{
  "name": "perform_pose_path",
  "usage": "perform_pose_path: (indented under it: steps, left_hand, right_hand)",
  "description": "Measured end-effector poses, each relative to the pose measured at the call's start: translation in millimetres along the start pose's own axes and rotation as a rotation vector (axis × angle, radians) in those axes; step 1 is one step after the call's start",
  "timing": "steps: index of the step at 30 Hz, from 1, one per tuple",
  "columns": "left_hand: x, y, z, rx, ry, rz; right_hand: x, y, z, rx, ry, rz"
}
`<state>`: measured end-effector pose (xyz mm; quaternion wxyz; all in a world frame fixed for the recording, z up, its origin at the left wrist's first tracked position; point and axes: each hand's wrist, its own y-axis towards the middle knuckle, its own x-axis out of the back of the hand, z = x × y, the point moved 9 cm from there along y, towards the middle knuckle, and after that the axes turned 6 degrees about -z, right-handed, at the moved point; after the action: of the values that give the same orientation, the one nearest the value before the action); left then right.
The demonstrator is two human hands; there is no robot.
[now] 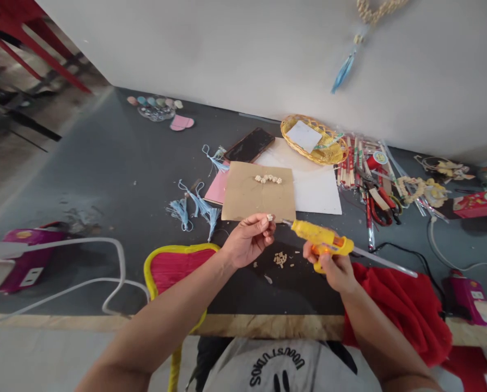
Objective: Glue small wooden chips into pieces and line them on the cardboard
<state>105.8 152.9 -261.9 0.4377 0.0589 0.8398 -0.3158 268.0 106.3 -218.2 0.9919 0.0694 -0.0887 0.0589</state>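
Observation:
Between the thumb and fingers of my left hand [249, 239] is a small cream-coloured piece [270, 218], pinched at the fingertips. My right hand [333, 267] grips a yellow hot glue gun [319, 234], its nozzle pointing left, close to that piece. A clear glue stick [386, 261] juts out of the gun's back end. Beyond my hands, a brown cardboard sheet [255, 201] carries a short curved row of cream pieces [268, 178]. Below my hands, several tiny pale bits [281, 259] lie scattered on the dark table.
Light blue tassels [200, 207] lie left of the cardboard, with a phone [249, 145] behind it. A wicker basket [315, 139], wrapped sticks [353, 163] and pliers [376, 190] are to the right. A red cloth [399, 310] hangs over the front edge; white cables [116, 272] cross the left.

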Motion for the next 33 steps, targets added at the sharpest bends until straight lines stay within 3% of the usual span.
perform_pose_path:
  steps: [4, 6, 9, 11, 13, 16, 18, 19, 21, 23, 25, 27, 33]
  left_hand:
    - [-0.5, -0.2, -6.1, -0.025, -0.033, 0.000]
    - [-1.9, -0.9, -7.1, -0.029, -0.030, 0.018]
    - [-3.9, -2.2, -6.5, -0.027, -0.016, 0.045]
    - [-4.0, -2.6, -6.1, -0.027, -0.007, 0.047]
    - [-4.1, -2.7, -5.7, -0.029, 0.002, 0.046]
    - [-4.8, -2.4, -4.5, -0.031, 0.017, 0.050]
    - [-4.7, -1.9, -2.8, -0.027, 0.030, 0.050]
    - [-4.3, -1.8, -1.7, -0.024, 0.036, 0.048]
    - [-3.3, -1.9, 0.5, -0.015, 0.045, 0.042]
    - [-3.3, -2.6, 2.1, -0.007, 0.053, 0.043]
    - [-4.2, -3.7, 2.9, -0.003, 0.063, 0.052]
    - [-5.0, -4.5, 3.2, -0.002, 0.073, 0.058]
    - [-5.0, -4.2, 4.1, 0.006, 0.084, 0.070]
  right_hand:
    - [31.9, 14.8, -23.3, -0.289, 0.317, -0.198]
    - [52.2, 24.5, -36.9, -0.423, 0.313, -0.304]
    - [82.6, 39.2, -50.6, -0.535, 0.163, -0.359]
    - [106.0, 45.2, -53.0, -0.555, -0.047, -0.358]
    - [129.1, 46.9, -45.6, -0.521, -0.412, -0.336]
    - [143.0, 37.7, -24.2, -0.454, -0.928, -0.313]
    - [125.4, 30.3, -1.2, -0.269, -1.053, -0.327]
    - [105.1, 27.0, 8.8, -0.140, -1.028, -0.285]
    - [49.2, 18.2, 17.4, 0.071, -0.895, -0.057]
    - [-2.3, 6.8, 15.8, 0.191, -0.818, 0.166]
    - [-31.0, 1.0, 11.8, 0.254, -0.829, 0.229]
    - [-43.2, 0.3, 7.5, 0.283, -0.858, 0.222]
    - [-48.8, -0.7, 1.4, 0.296, -0.919, 0.234]
